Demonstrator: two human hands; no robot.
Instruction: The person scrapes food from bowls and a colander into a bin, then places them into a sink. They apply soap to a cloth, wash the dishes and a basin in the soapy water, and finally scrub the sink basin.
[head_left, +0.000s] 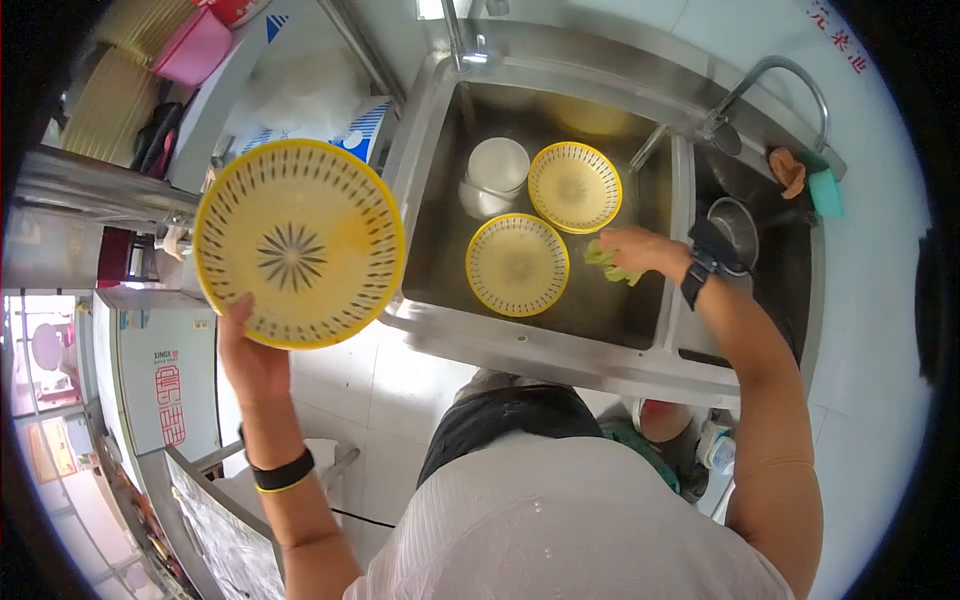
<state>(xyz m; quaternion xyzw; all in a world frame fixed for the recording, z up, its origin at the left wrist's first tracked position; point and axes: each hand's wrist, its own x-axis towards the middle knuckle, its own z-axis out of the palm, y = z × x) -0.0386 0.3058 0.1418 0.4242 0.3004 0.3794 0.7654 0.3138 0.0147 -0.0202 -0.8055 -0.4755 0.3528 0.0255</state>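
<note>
If its rim is wet, the plate [300, 215] could be dropped — it is clamped near one edge by the left hand [254, 355], while a green cloth [598, 254] is gripped by the right hand [642, 248].

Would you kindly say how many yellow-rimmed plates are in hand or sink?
3: one plate in the left hand, two plates in the sink; others may hide underneath.
</note>
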